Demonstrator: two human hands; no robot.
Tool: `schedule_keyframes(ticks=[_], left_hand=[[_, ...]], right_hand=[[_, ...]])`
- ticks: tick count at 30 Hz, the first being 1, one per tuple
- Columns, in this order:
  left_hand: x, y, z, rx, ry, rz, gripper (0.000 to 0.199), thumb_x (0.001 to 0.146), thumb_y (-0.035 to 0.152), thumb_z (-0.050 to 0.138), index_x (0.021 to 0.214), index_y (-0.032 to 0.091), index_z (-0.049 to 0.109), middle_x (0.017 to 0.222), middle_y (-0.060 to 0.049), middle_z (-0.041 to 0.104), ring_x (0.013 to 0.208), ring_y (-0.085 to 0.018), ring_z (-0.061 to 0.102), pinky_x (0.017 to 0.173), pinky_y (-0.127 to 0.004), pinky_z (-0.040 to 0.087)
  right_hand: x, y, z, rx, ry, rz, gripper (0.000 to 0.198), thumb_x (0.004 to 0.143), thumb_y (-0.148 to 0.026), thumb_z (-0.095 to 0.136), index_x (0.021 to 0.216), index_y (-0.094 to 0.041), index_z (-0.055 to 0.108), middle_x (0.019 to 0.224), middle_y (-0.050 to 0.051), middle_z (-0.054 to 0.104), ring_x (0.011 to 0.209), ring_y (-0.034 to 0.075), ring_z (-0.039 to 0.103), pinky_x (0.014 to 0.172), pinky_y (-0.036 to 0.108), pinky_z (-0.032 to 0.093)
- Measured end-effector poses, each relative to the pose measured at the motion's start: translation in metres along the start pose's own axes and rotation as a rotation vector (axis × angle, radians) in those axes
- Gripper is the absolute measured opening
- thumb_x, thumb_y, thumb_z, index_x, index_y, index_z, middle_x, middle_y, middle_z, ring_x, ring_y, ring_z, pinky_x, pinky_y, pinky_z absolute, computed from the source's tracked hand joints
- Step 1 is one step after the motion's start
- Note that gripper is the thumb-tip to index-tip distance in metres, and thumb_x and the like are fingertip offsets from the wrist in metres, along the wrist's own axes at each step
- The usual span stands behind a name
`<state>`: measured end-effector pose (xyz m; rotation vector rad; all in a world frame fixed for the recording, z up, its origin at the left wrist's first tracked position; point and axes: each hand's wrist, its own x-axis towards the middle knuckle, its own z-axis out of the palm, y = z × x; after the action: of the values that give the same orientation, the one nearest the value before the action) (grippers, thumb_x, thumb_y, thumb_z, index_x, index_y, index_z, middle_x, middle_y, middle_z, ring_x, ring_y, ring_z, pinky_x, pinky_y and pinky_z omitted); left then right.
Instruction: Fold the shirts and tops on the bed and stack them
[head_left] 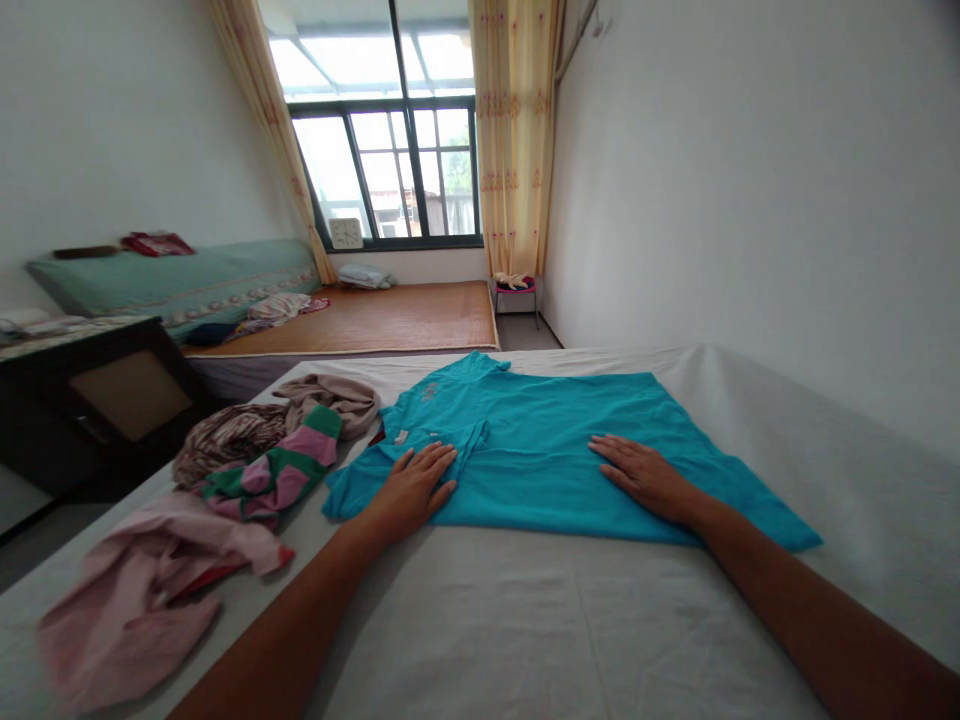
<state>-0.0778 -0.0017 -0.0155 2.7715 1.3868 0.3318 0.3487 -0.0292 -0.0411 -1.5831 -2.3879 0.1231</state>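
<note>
A bright turquoise T-shirt (540, 430) lies spread on a white sheet (540, 630), its collar end to the left and its hem to the right. One long edge runs straight along the side nearest me. Resting flat near the collar and sleeve is my left hand (416, 485), fingers stretched out. My right hand (641, 475) lies on the body of the shirt toward the hem, palm down with the fingers extended. Neither hand grips the cloth. A small pale tag shows by the collar.
Left of the shirt lie a pink garment (127, 610), a green-and-pink garment (277, 475), a brown patterned one (225, 440) and a beige one (345, 400). A dark cabinet (112, 400) stands at the left. Beyond are a mat-covered bed (420, 315), a small stool (516, 287) and a white wall (750, 200).
</note>
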Motion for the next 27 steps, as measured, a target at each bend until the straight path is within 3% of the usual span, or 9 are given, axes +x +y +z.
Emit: schedule_keyframes(ticks=[5,11,14,18,21,27], left_hand=[[0.000,0.001,0.000,0.001,-0.018,-0.017,0.050,0.096,0.042,0.040,0.143,0.025,0.042,0.150,-0.005,0.042,0.141,-0.025,0.033,0.116,-0.049,0.023],[-0.001,-0.003,0.006,0.000,0.011,-0.006,0.050,0.096,0.041,0.040,0.143,0.026,0.041,0.149,-0.005,0.043,0.140,-0.024,0.033,0.116,-0.048,0.022],[-0.001,-0.001,0.004,-0.002,-0.003,-0.017,0.050,0.096,0.041,0.040,0.143,0.025,0.041,0.149,-0.006,0.043,0.141,-0.024,0.032,0.116,-0.049,0.022],[-0.003,0.003,-0.001,-0.005,-0.018,-0.027,0.049,0.096,0.040,0.040,0.143,0.025,0.041,0.149,-0.006,0.043,0.141,-0.023,0.031,0.116,-0.048,0.022],[-0.003,0.004,-0.002,-0.011,-0.019,-0.032,0.049,0.096,0.040,0.040,0.143,0.026,0.040,0.149,-0.005,0.043,0.141,-0.022,0.030,0.116,-0.047,0.021],[-0.005,0.002,-0.001,-0.061,0.000,-0.026,0.050,0.095,0.041,0.042,0.142,0.026,0.041,0.149,-0.006,0.043,0.141,-0.024,0.031,0.116,-0.048,0.022]], right_hand=[[-0.002,0.014,0.000,-0.093,0.015,0.050,0.057,0.096,-0.055,0.027,0.144,-0.028,0.043,0.148,0.004,0.045,0.137,0.023,0.039,0.113,0.045,0.030],[0.026,0.029,-0.015,-0.182,-0.138,0.065,0.058,0.094,-0.056,0.030,0.145,-0.030,0.040,0.150,0.005,0.041,0.136,0.028,0.040,0.104,0.050,0.039],[0.055,0.039,-0.028,-0.293,-0.159,0.123,0.051,0.094,-0.045,0.036,0.139,-0.026,0.049,0.144,0.009,0.049,0.130,0.031,0.045,0.098,0.053,0.043],[0.104,0.030,-0.038,-0.373,-0.116,0.065,0.037,0.092,-0.032,0.042,0.121,-0.023,0.064,0.128,0.010,0.062,0.120,0.030,0.053,0.095,0.047,0.045],[0.144,0.009,-0.032,-0.286,-0.062,0.049,0.038,0.094,-0.034,0.041,0.124,-0.021,0.061,0.130,0.010,0.061,0.121,0.027,0.052,0.100,0.043,0.042],[0.217,-0.020,-0.005,-0.171,-0.070,0.160,0.052,0.095,-0.051,0.038,0.134,-0.020,0.052,0.142,0.013,0.051,0.129,0.029,0.046,0.104,0.045,0.038]])
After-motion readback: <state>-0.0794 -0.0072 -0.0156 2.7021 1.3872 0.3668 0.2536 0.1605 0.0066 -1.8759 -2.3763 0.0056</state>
